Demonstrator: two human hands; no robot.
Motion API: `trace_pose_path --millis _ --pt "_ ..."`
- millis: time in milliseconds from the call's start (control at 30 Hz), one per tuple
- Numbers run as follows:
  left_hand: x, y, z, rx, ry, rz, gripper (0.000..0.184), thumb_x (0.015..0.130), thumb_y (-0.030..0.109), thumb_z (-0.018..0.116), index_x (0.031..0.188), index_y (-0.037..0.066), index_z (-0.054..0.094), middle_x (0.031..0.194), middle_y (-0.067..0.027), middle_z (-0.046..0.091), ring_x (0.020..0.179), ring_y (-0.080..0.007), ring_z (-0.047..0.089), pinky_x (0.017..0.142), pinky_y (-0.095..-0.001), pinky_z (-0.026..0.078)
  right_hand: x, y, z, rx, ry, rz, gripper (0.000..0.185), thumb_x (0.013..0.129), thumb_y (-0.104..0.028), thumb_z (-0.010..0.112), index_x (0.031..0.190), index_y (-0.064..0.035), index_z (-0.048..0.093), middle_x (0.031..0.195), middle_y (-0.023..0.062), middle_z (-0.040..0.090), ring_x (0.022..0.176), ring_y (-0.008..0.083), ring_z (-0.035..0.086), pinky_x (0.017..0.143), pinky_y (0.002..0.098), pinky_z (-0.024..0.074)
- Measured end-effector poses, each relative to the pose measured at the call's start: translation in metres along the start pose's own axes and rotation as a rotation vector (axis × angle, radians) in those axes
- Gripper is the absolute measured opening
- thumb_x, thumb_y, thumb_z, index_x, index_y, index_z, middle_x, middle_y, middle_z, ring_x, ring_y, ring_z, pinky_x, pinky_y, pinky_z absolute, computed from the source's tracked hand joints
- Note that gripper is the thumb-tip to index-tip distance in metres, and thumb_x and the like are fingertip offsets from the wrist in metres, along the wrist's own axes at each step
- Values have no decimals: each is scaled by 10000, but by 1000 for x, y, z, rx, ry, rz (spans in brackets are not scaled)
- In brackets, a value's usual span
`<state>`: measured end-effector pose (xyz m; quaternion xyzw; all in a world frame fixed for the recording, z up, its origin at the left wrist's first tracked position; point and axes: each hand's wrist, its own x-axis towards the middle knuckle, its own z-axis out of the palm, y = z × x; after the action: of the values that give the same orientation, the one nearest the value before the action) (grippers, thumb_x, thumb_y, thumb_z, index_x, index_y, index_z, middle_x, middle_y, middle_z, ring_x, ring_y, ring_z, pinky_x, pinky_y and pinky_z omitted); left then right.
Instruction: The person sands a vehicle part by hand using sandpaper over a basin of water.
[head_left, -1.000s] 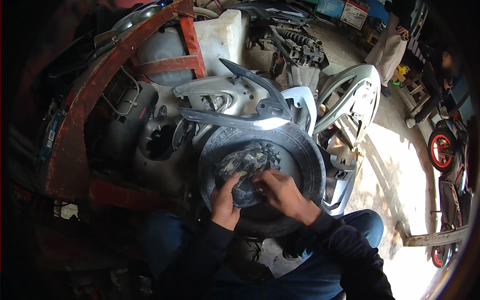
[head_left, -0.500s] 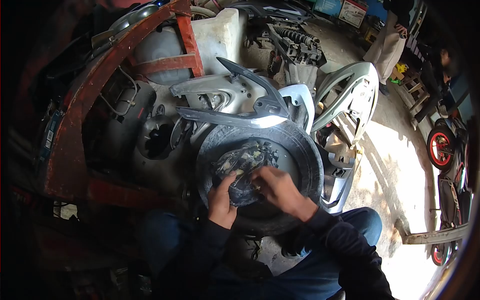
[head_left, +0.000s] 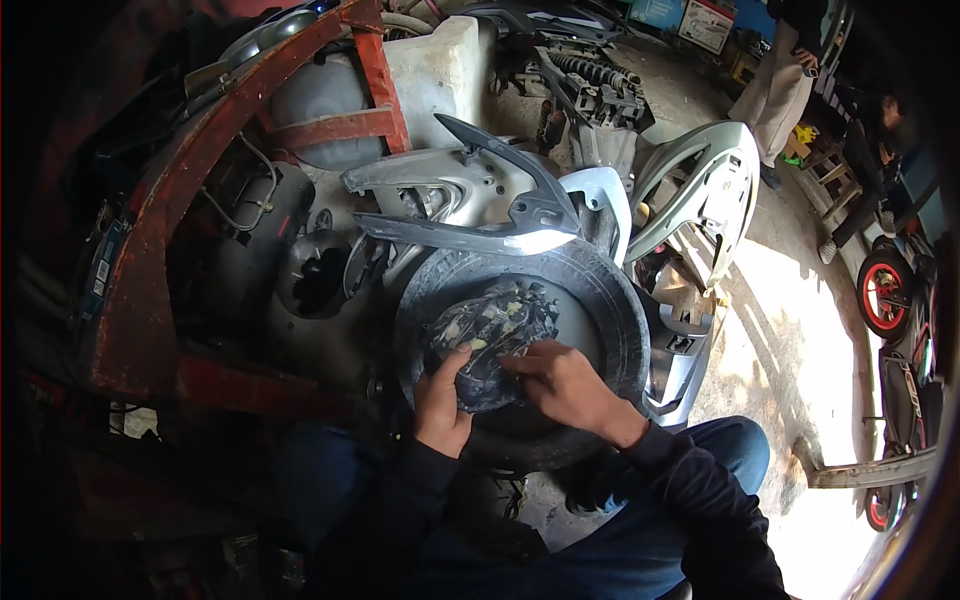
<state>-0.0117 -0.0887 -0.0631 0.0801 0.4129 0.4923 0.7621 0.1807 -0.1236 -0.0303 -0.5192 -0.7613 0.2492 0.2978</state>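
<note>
A dark, rounded part (head_left: 485,335) with pale yellowish patches is held over a round black tub (head_left: 627,330). My left hand (head_left: 442,405) grips its lower left edge, thumb on top and the other fingers hidden beneath. At the part's right side, my right hand (head_left: 570,385) has its fingers curled together against the surface; whatever they may pinch is too small to make out. A dark grey pointed panel (head_left: 450,233) with a bright sunlit patch lies across the tub's far rim.
Silver-grey fairings (head_left: 735,190) stand beyond the tub. A rusty red metal frame (head_left: 150,250) rises on the left. At the back right a person (head_left: 775,95) stands, and another sits near a motorcycle wheel with a red rim (head_left: 882,292).
My right hand was blurred by motion half a second ago and now rests sharper against the part's right side. My left hand keeps its grip.
</note>
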Motion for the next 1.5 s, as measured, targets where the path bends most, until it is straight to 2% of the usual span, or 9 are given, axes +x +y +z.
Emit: trace_pose_path --millis 467,667,733,867,933,1067,1133,1267,1500 --pt "-6 -2 2 -3 -17 11 371 889 71 737 1234 12 617 1160 -104 691 1017 -216 701 863 -347 592 0 19 -2 -39 24 89 435 734 11 612 1136 -88 745 864 159 629 861 350 630 790 442 512" --pt "-1 -3 -3 2 -20 11 357 891 67 732 1228 24 622 1148 -94 693 1013 -208 698 846 -340 588 0 6 0 -3 11 30 367 778 -73 620 1125 -71 739 911 162 655 915 378 653 834 464 533" --pt "-4 -1 0 9 -15 12 353 891 66 732 1224 25 624 1146 -92 694 1012 -207 698 845 -339 587 -1 4 1 24 44 -10 413 736 32 605 1117 -54 738 873 165 644 891 365 635 813 443 519" --pt "-1 -3 -3 5 -35 26 346 890 66 734 1216 20 628 1143 -91 697 1005 -209 701 847 -340 587 4 0 -7 34 -4 -73 442 724 49 609 1141 -43 727 907 177 657 875 369 643 807 432 527" --pt "0 -1 -1 4 -31 25 349 885 62 736 1214 19 629 1144 -95 697 1002 -214 702 853 -344 588 6 3 -11 168 17 117 347 806 -29 652 1147 -47 712 1001 188 682 970 388 666 865 454 535" --pt "4 6 2 104 -7 109 328 905 106 712 1213 24 631 1142 -110 709 1003 -223 716 869 -366 598 6 57 8 173 205 208 351 791 -16 703 1141 -31 696 1029 179 700 959 334 701 852 410 552" --pt "11 6 -6 104 -12 160 339 898 107 719 1210 7 633 1142 -124 709 998 -233 717 874 -375 597 5 94 24 315 266 447 394 759 -42 772 1141 -21 676 1033 162 729 939 268 728 842 367 564" --pt "15 10 -9 112 8 175 328 882 105 731 1182 -3 655 1115 -129 718 978 -244 722 881 -380 594 -5 144 46 207 6 618 270 725 -59 810 984 -3 758 898 126 761 886 205 733 833 318 567" --pt "16 2 -17 103 -4 186 330 882 105 729 1184 -3 651 1118 -123 714 983 -243 718 873 -380 592 -49 265 151 -95 144 675 188 822 -144 693 935 -26 785 894 147 767 885 261 743 807 342 582"
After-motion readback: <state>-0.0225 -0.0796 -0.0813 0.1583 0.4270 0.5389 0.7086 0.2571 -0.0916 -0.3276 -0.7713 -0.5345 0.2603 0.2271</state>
